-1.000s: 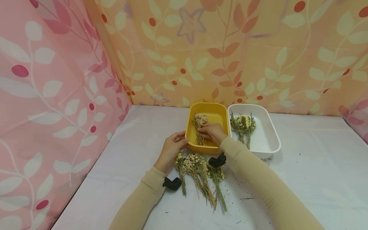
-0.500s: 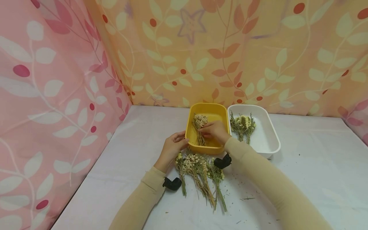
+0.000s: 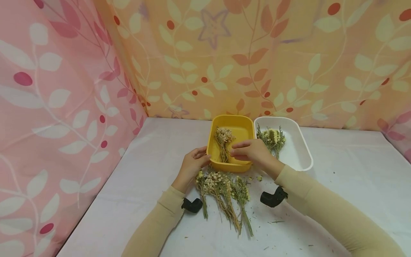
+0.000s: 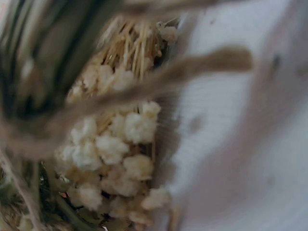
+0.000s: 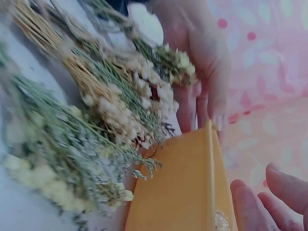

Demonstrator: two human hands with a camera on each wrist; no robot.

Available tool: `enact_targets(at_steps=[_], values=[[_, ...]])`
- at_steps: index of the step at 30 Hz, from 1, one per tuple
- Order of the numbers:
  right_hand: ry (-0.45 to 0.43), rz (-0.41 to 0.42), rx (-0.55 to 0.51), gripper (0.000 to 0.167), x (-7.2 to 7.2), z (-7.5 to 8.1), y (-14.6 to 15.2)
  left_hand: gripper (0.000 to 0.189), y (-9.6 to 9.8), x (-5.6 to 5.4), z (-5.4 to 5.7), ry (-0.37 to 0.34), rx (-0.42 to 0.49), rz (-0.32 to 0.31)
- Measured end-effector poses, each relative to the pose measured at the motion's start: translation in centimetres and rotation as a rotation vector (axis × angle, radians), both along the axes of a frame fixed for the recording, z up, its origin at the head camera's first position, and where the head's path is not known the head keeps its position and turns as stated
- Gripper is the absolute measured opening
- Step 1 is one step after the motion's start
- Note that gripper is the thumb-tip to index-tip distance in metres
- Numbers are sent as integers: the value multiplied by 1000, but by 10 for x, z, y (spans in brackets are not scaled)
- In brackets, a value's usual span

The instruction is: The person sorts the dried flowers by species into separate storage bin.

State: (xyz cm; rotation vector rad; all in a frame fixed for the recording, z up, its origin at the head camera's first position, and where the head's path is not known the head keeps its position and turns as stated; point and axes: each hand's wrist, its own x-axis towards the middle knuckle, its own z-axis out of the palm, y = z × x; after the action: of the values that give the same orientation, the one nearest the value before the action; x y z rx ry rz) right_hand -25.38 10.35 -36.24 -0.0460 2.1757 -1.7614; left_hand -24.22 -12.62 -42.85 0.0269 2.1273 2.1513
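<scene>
Fingers (image 3: 241,144) of the right hand (image 3: 258,152) are loose and hold nothing, beside a dried flower bunch (image 3: 223,136) lying inside the yellow tray (image 3: 228,167), stems toward the person. The left hand (image 3: 191,165) has its fingers fairly straight, touching that tray's near left corner. On the table (image 3: 340,203), just before the tray, lie other bunches (image 3: 214,182), heads toward it. Just beside it on the right, a white tray (image 3: 297,153) holds yellow-flowered sprigs (image 3: 273,137). Behind hangs an orange patterned cloth (image 3: 289,78); a pink cloth (image 3: 74,107) is at the left.
</scene>
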Motion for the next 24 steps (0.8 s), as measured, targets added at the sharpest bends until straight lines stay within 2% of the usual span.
enact_targets(at_steps=[7, 12, 24], values=[[-23, 34, -56, 44, 26, 1, 19, 46, 0, 0, -1, -19, 7, 12], [-36, 45, -38, 46, 43, -2, 29, 46, 0, 1, -2, -19, -3, 10], [-53, 66, -37, 45, 68, -12, 47, 48, 1, 0, 0, -4, 8, 7]])
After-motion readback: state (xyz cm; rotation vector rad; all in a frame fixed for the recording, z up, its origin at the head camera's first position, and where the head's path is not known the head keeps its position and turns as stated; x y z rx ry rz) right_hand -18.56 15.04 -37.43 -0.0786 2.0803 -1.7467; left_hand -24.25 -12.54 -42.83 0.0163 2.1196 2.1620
